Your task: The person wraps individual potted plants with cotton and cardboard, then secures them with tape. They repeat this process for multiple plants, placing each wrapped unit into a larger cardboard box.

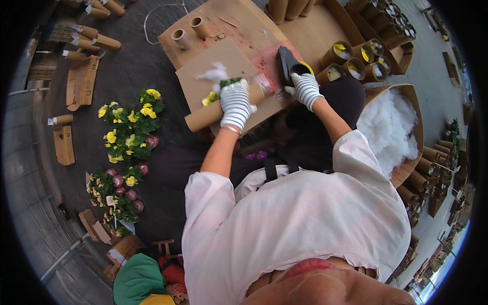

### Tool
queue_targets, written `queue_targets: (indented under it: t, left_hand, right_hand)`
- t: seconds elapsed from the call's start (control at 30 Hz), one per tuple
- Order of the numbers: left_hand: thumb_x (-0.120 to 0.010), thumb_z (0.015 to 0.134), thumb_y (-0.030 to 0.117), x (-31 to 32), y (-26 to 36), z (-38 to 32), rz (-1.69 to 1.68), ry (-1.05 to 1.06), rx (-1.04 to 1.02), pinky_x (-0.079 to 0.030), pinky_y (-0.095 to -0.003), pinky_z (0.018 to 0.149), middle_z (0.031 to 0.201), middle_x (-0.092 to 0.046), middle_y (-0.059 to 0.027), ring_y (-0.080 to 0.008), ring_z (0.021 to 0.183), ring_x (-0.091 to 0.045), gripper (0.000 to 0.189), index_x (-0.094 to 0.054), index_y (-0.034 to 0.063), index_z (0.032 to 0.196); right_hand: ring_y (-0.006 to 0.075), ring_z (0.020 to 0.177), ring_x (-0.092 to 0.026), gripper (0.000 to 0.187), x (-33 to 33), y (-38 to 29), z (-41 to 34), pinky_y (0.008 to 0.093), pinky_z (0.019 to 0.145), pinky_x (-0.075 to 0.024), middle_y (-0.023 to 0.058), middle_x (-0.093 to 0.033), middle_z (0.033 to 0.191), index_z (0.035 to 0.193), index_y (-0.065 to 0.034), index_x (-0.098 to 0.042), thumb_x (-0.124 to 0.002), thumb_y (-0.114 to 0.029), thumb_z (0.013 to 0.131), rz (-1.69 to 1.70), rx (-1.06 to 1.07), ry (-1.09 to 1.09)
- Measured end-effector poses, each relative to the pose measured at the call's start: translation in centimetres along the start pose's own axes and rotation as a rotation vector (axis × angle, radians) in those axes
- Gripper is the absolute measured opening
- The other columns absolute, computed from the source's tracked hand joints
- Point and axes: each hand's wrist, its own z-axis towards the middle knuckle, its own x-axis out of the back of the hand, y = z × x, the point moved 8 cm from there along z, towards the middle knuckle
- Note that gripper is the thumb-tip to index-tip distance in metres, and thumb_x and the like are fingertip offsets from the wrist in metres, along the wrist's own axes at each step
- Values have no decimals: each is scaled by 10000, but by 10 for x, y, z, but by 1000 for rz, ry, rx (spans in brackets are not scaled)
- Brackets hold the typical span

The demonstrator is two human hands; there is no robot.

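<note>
My left hand [235, 103], in a grey-and-white striped glove, grips a brown cardboard tube [206, 115] and a small yellow-flowered plant [210, 97]. The tube lies slanted over a cardboard sheet [198, 78], where a tuft of white stuffing [214, 73] rests beside the plant. At the tube's upper end is clear plastic with red on it [265, 83]. My right hand [304, 90], gloved alike, is closed around part of a black tape dispenser with a yellow edge [286, 65]; the dispenser stands on the red-marked cardboard.
Two short tubes [182, 39] stand at the board's far corner. Upright tubes with yellow flowers and stuffing [339, 51] are at the right, above a box of white stuffing [389, 126]. Potted yellow-flowered plants [131, 126] stand on the floor at left. A person in green [137, 278] is at lower left.
</note>
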Motion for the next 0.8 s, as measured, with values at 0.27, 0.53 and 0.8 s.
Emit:
queue_targets:
  t: [0.27,0.53,0.8]
  left_hand:
    - [-884,504,375,-17,0,-5,-105,-78,63,-554,-450,786,927,-713,-147,-337,847,-692,606,-646,97,986]
    - [-896,502,372,-29,3,-3,-135,-96,1,-551,-444,840,983,-713,-163,-365,931,-682,731,-629,66,1111]
    - [-905,533,340,-32,-3,-2,-112,-113,67,-536,-446,918,1087,-699,-200,-366,1014,-674,834,-591,50,1249]
  right_hand:
    - [281,887,-673,212,-62,-90,0,438,748,-515,117,-702,943,937,-92,-710,-611,-263,860,-367,458,-99]
    - [400,898,-663,288,124,28,-52,458,785,-540,209,-690,993,1082,-27,-660,-667,-148,821,-178,213,560]
    - [309,1217,-585,629,270,184,-262,399,1041,-457,202,-603,1317,1329,-60,-567,-790,-213,761,-852,-989,567]
